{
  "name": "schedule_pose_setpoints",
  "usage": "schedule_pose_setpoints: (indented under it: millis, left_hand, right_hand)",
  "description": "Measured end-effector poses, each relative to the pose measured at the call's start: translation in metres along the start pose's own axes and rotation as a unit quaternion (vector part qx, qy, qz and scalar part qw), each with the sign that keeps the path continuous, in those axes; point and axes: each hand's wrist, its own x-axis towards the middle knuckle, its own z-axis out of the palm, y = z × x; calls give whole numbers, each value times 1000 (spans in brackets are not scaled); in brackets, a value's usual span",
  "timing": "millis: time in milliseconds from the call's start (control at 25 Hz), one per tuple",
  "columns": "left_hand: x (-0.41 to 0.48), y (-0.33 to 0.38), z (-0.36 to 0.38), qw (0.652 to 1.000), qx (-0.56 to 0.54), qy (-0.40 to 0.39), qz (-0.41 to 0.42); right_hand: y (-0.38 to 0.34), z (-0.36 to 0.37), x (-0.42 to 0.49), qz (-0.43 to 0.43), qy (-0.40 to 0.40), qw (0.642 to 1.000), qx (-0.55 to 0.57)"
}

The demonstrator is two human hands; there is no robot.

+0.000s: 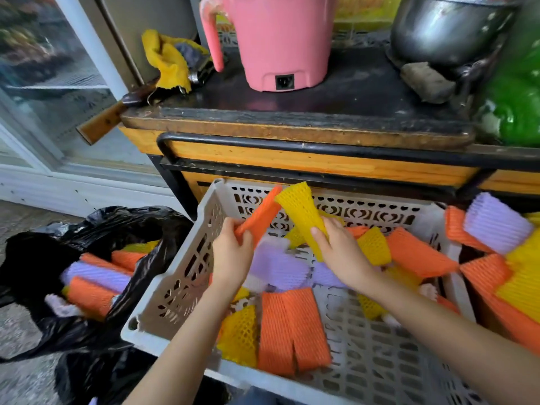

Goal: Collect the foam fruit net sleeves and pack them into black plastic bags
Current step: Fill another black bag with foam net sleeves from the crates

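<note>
Over the crate [187, 273], the left hand [230, 247] grips an orange sleeve [258, 213] and the right hand [339, 252] a yellow sleeve [304, 217], both sleeves pointing roughly toward 12 o'clock, while the open black bag [38, 258] lies at 8 o'clock, nearer the left hand.

A wooden cabinet [292, 163] with a worn dark top [336, 92] carries a black metal rail [292, 145] along its front edge. To its left, a white-framed glass door [43, 68] meets the grey floor [29, 214].
</note>
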Motion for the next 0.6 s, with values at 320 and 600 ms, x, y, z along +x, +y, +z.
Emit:
schedule_pose_setpoints:
  millis: [320, 600]
  left_hand:
    - [-53, 22, 6, 929, -287, -212, -104]
    - [-67, -2, -11, 985, -158, -47, -60]
  right_hand:
    - [-25, 9, -37, -40, -99, 990, 87]
    - [-6, 10, -66, -64, -93, 993, 42]
